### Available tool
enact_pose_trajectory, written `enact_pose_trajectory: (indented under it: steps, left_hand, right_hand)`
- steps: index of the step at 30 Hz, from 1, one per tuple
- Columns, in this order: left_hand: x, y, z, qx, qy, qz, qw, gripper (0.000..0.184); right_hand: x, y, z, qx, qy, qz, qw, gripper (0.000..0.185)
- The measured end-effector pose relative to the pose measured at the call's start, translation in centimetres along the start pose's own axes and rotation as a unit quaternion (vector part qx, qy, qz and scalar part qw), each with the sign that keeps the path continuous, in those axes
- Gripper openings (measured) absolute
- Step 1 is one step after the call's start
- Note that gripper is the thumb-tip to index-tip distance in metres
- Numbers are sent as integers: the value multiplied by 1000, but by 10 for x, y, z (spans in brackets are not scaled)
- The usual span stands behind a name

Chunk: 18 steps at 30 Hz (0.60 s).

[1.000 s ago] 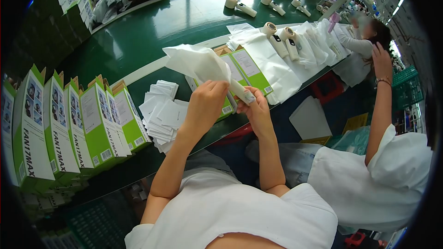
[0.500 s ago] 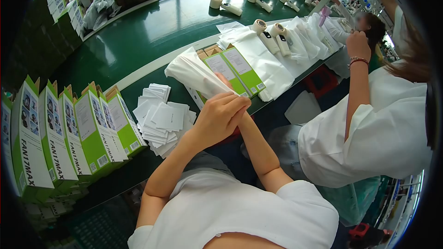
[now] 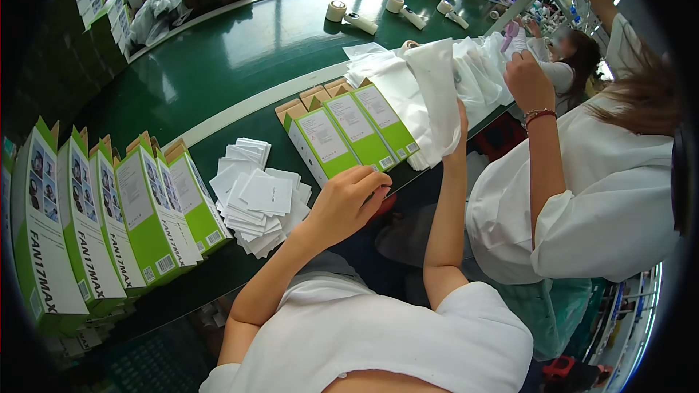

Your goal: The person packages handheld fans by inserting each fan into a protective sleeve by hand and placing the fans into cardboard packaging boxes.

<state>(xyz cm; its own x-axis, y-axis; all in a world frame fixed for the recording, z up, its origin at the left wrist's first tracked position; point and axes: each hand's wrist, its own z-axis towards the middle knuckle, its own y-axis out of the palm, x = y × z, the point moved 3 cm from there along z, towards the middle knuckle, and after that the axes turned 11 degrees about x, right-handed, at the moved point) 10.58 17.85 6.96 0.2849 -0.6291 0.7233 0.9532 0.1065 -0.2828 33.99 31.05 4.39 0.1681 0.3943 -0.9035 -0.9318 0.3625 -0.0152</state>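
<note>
My right hand [image 3: 460, 132] grips a white sleeve [image 3: 437, 91], held up in front of the bags lying on the bench. My left hand [image 3: 348, 200] is curled; I can't tell whether it pinches anything. Just beyond it lie three green-and-white boxes [image 3: 336, 135], with white leaflets [image 3: 263, 193] to their left.

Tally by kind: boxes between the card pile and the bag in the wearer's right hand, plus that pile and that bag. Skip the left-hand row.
Boxes: 3
Card pile: 1 (overlapping cards not counted singly)
Bag in right hand: 1
Total: 5
</note>
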Motion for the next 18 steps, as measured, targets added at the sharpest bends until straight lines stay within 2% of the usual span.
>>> enact_pose_trajectory:
  steps: [1,3,6,8,9,13,14,18]
  left_hand:
    - [-2,0,-2,-3,2,2,1000,9]
    - [-6,0,-5,-9,8,6,1000,11]
    - [-11,2,-6,-6,8,8,1000,10]
    - [-13,3,-8,-9,6,11,1000,10]
    - [-14,3,-8,-8,4,11,1000,10]
    - [-19,3,-9,-11,-3,28,1000,9]
    - [-20,3,-8,-10,-3,29,1000,9]
    - [-21,6,-7,-25,-19,25,999,5]
  right_hand:
    - [25,-21,19,41,-1,13,999,36]
    - [55,-57,43,81,-99,-132,983,36]
    - [97,-103,81,84,-105,-169,976,35]
    - [108,-119,91,72,-31,-146,986,33]
    - [112,-125,95,70,-31,-147,986,33]
    - [141,-144,111,117,152,31,981,31]
    - [149,-152,118,116,153,31,981,31]
    - [178,-174,132,-112,291,132,941,31]
